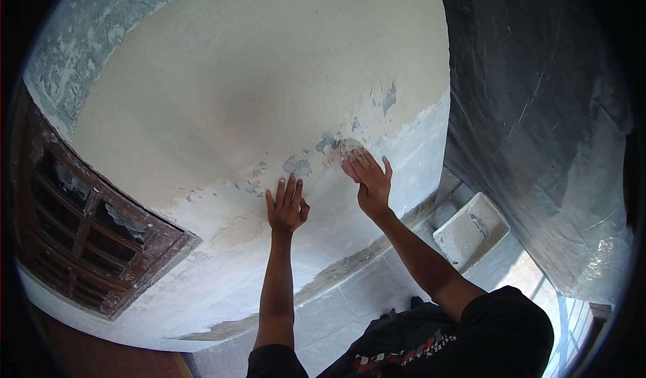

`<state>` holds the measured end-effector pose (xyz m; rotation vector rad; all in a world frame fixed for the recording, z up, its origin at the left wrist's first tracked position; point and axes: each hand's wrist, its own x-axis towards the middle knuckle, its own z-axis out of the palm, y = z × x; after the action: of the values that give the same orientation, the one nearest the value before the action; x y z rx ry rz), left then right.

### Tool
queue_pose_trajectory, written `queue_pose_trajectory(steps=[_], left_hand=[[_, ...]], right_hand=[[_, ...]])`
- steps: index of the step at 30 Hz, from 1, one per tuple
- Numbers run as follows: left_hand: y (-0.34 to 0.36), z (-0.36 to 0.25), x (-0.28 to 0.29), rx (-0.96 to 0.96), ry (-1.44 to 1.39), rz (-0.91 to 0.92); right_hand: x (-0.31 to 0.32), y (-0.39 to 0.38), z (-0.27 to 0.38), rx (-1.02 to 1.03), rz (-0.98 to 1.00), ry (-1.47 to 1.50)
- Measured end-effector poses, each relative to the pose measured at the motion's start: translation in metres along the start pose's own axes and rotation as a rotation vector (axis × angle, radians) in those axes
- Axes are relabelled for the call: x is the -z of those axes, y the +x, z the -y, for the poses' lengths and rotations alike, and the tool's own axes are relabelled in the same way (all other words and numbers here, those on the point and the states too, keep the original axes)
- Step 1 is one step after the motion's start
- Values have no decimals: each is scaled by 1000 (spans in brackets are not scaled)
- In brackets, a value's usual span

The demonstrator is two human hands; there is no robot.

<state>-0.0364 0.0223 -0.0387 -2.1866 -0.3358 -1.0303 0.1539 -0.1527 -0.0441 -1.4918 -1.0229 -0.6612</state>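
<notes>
Both my arms reach up to a cream and white wall whose coating is worn. Flat against it, fingers spread, my left hand rests just below a grey bare patch. My right hand presses a pinkish-red piece to the wall with its fingers; whether that is a cloth, a sponge or sandpaper I cannot make out. Its thumb stands apart on the right. Beside these fingers is another chipped grey patch, and a further one lies higher to the right.
A dark wooden window frame with dark panes is set in the wall at left. Dark plastic sheeting hangs on the right. A paint-smeared white tray stands by the wall's base on grey floor tiles.
</notes>
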Motion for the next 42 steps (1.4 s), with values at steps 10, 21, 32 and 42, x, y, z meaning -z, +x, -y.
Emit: queue_pose_trajectory(steps=[10, 21, 32, 42], left_hand=[[1, 4, 0, -18, 23, -2], [6, 2, -1, -27, -22, 6], [4, 5, 3, -34, -48, -28], [-1, 2, 9, -5, -101, 6]], right_hand=[[-44, 45, 5, -44, -122, -98], [3, 40, 44, -514, -297, 643], [5, 100, 21, -447, -477, 601], [-13, -67, 22, -174, 16, 114]])
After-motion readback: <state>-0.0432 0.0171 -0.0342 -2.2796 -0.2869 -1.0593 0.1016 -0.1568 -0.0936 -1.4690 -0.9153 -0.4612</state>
